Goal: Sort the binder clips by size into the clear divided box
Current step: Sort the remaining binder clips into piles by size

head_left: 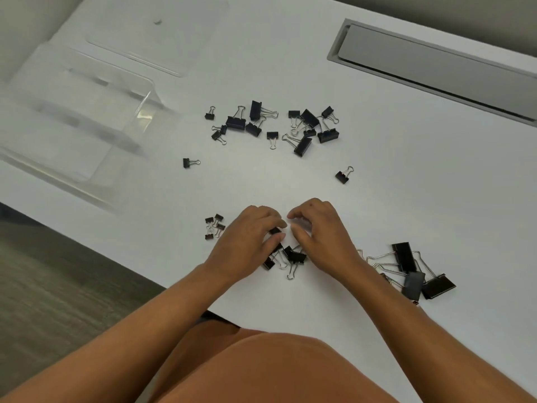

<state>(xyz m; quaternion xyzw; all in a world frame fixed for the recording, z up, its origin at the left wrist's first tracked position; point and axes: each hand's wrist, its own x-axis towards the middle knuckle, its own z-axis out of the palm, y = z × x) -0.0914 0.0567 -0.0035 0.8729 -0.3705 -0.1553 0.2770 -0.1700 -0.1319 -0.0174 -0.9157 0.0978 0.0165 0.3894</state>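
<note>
- The left hand [250, 237] rests near the front edge of the white counter [377, 199], its fingers [276, 221] curled around a small black clip [275, 230], pinching it between thumb and fingertips.
- The right hand [319, 237] sits just beside it, thumb and forefinger bent toward each other with a gap between them; nothing shows in its hold.
- Below the two hands lies a little bunch of medium clips [292, 257], partly covered by the left thumb.
- Left of the left hand is a group of four tiny clips [213, 226], close together.
- Right of the right forearm is a pile of large clips [412, 271], some overlapping.
- Further back on the counter lies a scattered heap of mixed clips [273, 125], with two strays apart from it: one on the left [190, 162] and one on the right [344, 175].
- The clear divided box [72, 123] stands at the back left, well apart from the hands; it is blurred and no clips show inside it.
- A clear flat lid [157, 33] lies behind the box.
- A grey hatch [436, 65] is set into the counter at the back right.
</note>
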